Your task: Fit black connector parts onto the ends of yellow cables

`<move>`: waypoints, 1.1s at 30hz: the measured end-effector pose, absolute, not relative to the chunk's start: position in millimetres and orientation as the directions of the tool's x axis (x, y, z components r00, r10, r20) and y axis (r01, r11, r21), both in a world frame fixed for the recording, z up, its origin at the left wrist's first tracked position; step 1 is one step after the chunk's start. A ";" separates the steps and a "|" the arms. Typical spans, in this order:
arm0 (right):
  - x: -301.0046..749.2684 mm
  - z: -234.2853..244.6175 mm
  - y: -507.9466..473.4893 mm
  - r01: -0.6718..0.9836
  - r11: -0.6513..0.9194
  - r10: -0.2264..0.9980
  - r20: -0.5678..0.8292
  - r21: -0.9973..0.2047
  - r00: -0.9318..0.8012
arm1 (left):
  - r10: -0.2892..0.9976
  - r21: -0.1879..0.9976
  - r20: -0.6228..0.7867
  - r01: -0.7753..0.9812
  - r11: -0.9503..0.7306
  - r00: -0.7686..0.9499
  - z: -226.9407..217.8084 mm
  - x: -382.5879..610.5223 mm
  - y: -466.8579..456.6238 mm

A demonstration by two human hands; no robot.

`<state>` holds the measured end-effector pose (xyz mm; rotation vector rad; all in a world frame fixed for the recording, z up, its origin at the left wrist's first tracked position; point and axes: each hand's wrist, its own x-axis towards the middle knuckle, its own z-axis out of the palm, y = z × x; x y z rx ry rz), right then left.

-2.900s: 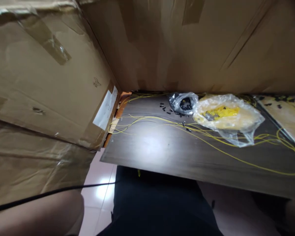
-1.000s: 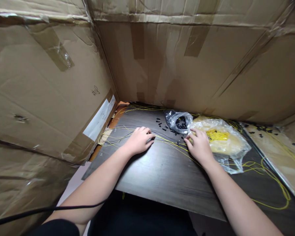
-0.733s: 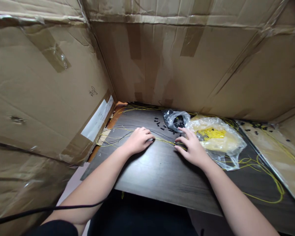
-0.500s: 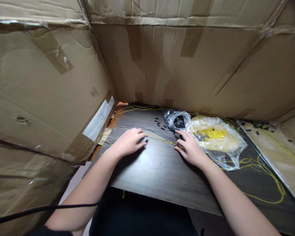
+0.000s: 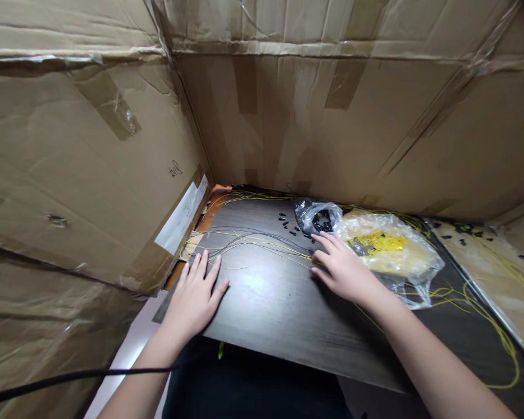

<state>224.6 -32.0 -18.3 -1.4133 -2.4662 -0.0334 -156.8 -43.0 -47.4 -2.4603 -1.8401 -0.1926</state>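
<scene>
My left hand [image 5: 198, 294] lies palm down with fingers spread at the left of the dark wooden tabletop [image 5: 262, 314], holding nothing. Its fingertips are close to the left ends of several thin yellow and black wires [image 5: 271, 247]. Those wires run across the table to my right hand [image 5: 343, 267], whose fingers are apart and slightly bent over their right ends. Whether the fingertips touch the wires is hard to see. Just beyond the right fingers are small black parts [image 5: 292, 233] and a clear bag of black pieces [image 5: 323, 220].
Right of my right hand lies a clear plastic bag with small yellow pieces [image 5: 382, 243]. Looped yellow wires [image 5: 502, 337] lie at the right, near a metal edge. Cardboard walls [image 5: 279, 122] stand at the back and left. A black cable [image 5: 78, 375] crosses the lower left.
My left hand has moved left and nearer me, from bent fingers over the wires to spread flat on the table. My right hand stays near the wires' right ends, its fingers slightly more apart.
</scene>
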 end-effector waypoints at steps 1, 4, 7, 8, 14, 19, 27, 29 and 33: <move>212.6 -12.0 -27.7 0.828 0.543 0.824 0.280 -0.142 -0.492 | 0.949 0.020 0.137 0.957 -0.291 0.286 -46.7 -156.3 -42.1; 170.8 -1.9 -6.8 0.771 0.608 0.786 0.284 -0.189 -0.550 | 0.944 0.009 0.132 0.952 -0.307 0.303 -45.0 -155.0 -39.7; 132.2 -9.0 20.8 0.808 0.557 0.824 0.249 -0.193 -0.509 | 0.941 0.002 0.138 0.950 -0.311 0.308 -45.5 -155.1 -39.3; 122.1 -14.0 29.4 0.832 0.523 0.846 0.236 -0.186 -0.478 | 0.940 0.002 0.144 0.950 -0.313 0.309 -45.9 -155.3 -39.5; 97.0 -38.5 50.0 0.868 0.474 0.869 0.236 -0.149 -0.435 | 0.939 0.001 0.174 0.953 -0.302 0.297 -47.1 -156.0 -41.4; 108.0 -29.8 38.0 0.858 0.504 0.841 0.285 -0.100 -0.460 | 0.935 0.013 0.200 0.953 -0.301 0.293 -47.9 -155.3 -41.4; 135.0 -5.9 15.4 0.842 0.529 0.799 0.397 -0.107 -0.451 | 0.938 0.031 0.198 0.954 -0.297 0.286 -48.7 -155.0 -39.9; 139.3 -6.8 13.1 0.810 0.550 0.794 0.426 -0.203 -0.433 | 0.939 0.030 0.195 0.955 -0.296 0.285 -48.1 -154.7 -40.0; 140.6 -10.9 12.5 0.665 0.532 0.840 0.427 -0.524 -0.336 | 0.939 0.033 0.197 0.955 -0.293 0.281 -47.6 -154.6 -40.6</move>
